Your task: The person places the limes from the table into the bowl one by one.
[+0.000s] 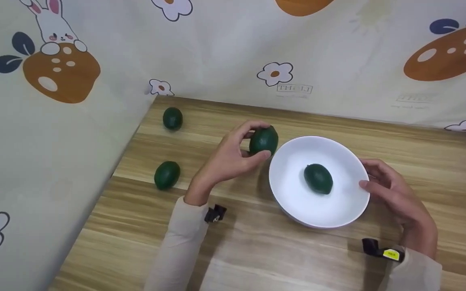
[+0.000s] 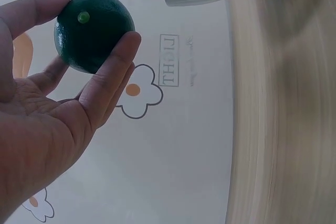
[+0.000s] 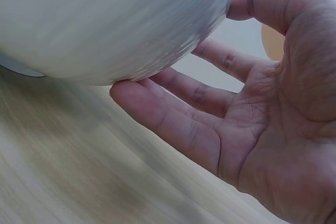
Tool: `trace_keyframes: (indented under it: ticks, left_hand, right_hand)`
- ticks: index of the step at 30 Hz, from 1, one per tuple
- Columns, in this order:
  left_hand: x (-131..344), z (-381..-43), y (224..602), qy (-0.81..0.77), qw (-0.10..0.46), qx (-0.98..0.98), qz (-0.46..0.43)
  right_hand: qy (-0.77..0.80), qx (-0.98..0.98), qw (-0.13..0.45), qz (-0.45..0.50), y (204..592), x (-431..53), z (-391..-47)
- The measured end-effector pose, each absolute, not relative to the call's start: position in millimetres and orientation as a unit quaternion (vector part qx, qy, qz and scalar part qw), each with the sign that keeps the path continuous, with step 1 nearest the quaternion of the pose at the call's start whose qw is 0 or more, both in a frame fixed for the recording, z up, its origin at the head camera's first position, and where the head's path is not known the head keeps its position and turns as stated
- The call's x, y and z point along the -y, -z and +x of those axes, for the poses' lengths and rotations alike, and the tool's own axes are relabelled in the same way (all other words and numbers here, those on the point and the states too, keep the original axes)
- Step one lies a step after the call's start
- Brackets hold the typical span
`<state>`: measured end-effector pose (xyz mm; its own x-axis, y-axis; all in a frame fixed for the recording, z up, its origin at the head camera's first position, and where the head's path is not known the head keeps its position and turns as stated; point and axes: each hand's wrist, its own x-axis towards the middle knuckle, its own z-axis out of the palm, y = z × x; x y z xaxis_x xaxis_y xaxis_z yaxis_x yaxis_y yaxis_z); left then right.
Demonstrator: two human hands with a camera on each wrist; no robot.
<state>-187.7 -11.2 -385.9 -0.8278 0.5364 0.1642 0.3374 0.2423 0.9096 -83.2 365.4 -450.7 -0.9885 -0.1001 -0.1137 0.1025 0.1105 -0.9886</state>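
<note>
- Fruit (image 1: 263, 139), dark green, egg-shaped and kinda glossy, is pinched in the left hand (image 1: 235, 157), just beside the bowl (image 1: 285, 190).
- Bowl's smooth, white and round; the right hand (image 1: 399, 198) grips its side, thumb on the rim.
- Inside it sits a second fruit (image 1: 318, 178), pointy-ended.
- Third fruit (image 1: 172, 118) and fourth fruit (image 1: 167, 175) lie left on the streaky wood-grain table (image 1: 257, 250).
- Hands are apart, bowl's right there between them.

Fruits (image 1: 263, 140) dark green, bowl (image 1: 289, 178) white — tabletop (image 1: 253, 234) wood-grained brown — backdrop (image 1: 217, 52) off-white, flower-printed; sleeves (image 1: 180, 246) beige.
</note>
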Motion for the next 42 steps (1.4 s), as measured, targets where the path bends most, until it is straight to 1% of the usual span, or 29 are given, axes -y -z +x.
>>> trace_keyframes:
  ticks: [15, 34, 42]
  left_hand:
    - [1, -182, 388, -0.529, 0.102, -0.790, 0.293]
    - [-8, -175, 386, -0.527, 0.100, -0.789, 0.300]
    - [-11, -171, 384, -0.516, 0.083, -0.794, 0.310]
  right_hand:
    - [0.675, -0.734, 0.082, 0.002, 451, -365, -83]
    - [0.661, -0.745, 0.092, 0.015, 450, -366, -84]
    - [0.670, -0.737, 0.085, 0.001, 451, -366, -83]
